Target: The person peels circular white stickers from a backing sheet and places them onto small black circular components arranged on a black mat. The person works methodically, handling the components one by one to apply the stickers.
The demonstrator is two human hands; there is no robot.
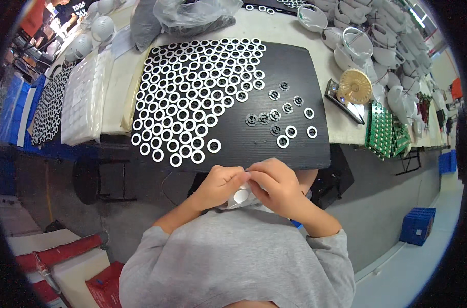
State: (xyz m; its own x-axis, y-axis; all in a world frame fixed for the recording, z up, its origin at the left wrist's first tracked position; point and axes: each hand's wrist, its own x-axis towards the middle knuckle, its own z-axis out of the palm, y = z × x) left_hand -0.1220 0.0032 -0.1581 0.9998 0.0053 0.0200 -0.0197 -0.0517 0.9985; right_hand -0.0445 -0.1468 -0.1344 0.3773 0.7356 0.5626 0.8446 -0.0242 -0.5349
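Observation:
Both my hands meet at the front edge of a black board (233, 149). My left hand (220, 186) is closed, its thumb and fingertips pinched against those of my right hand (277, 187), which is closed as well. What sits between the fingertips is too small and hidden to name. Just beneath them, in front of my grey shirt, shows a whitish bundle with a round white disc (240, 196); the hands partly cover it. Many white rings with dark centres (187, 124) fill the board's left side. Several loose black round parts (273, 108) lie toward its right, beside a few ringed ones (291, 132).
Grey plastic bags (192, 15) lie behind the board. To the left is a wrapped stack of white pieces (84, 97). On the right are a cream-coloured fan-like disc (354, 86), green circuit boards (380, 131) and heaped white housings (367, 41). A blue crate (417, 226) stands on the floor.

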